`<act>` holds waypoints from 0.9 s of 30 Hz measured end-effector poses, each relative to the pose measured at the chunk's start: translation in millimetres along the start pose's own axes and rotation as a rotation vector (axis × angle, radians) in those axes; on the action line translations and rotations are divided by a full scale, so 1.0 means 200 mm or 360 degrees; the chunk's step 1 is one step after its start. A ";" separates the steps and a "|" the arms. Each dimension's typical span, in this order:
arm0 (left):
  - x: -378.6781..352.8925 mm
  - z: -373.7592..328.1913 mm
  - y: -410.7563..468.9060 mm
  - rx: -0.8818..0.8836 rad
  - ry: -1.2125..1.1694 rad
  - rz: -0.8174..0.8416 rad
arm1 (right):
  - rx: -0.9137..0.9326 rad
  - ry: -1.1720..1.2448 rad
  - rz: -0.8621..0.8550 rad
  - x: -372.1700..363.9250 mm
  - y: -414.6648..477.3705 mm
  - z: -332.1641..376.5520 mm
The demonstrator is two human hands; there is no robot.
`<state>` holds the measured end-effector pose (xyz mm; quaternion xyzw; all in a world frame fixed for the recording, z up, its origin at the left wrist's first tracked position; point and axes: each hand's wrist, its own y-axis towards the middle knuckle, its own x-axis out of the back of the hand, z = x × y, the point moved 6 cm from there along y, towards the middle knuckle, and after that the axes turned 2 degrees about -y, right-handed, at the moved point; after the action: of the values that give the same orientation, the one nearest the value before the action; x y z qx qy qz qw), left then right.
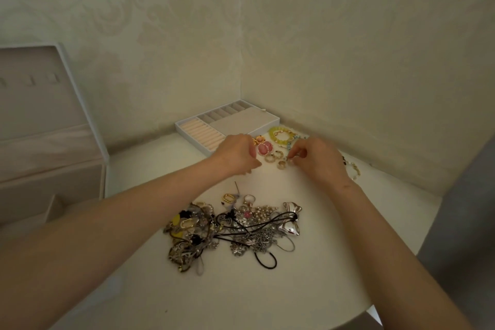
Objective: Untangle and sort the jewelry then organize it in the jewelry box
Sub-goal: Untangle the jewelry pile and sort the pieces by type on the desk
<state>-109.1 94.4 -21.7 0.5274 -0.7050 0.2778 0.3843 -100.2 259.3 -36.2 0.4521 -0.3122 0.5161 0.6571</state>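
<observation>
A tangled heap of jewelry (pixel 233 230) lies mid-table: chains, black cords, pearls, a silver bow. Beyond it sit sorted pieces: gold rings (pixel 276 159), pink earrings (pixel 264 148) and a yellow-green bead bracelet (pixel 278 135). A jewelry tray (pixel 265 120) with ring rolls and compartments stands in the far corner. My left hand (pixel 235 154) hovers beside the pink earrings with fingers curled; I cannot tell whether it holds anything. My right hand (pixel 316 158) pinches a small ring (pixel 290 160) at the sorted rings.
A large white jewelry box (pixel 45 142) with its lid up stands at the left, one drawer partly out. Another beaded piece (pixel 353 167) lies right of my right wrist. Patterned walls close in behind the round white table (pixel 321 262).
</observation>
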 end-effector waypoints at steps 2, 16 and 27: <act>0.06 0.03 -0.03 -0.0006 0.0016 0.0007 | 0.0018 -0.0015 0.0004 0.00 0.00 0.01; 0.10 0.18 -0.18 -0.0246 -0.0150 0.0321 | 0.0093 -0.0072 -0.0011 -0.01 -0.02 0.03; 0.01 0.21 -0.23 -0.0284 0.0150 0.0644 | 0.0709 0.0416 0.0786 -0.14 -0.21 0.39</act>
<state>-75.1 47.1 -44.2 0.3256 -0.7994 0.3102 0.3984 -63.8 174.4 -40.4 0.4252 -0.2052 0.7683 0.4322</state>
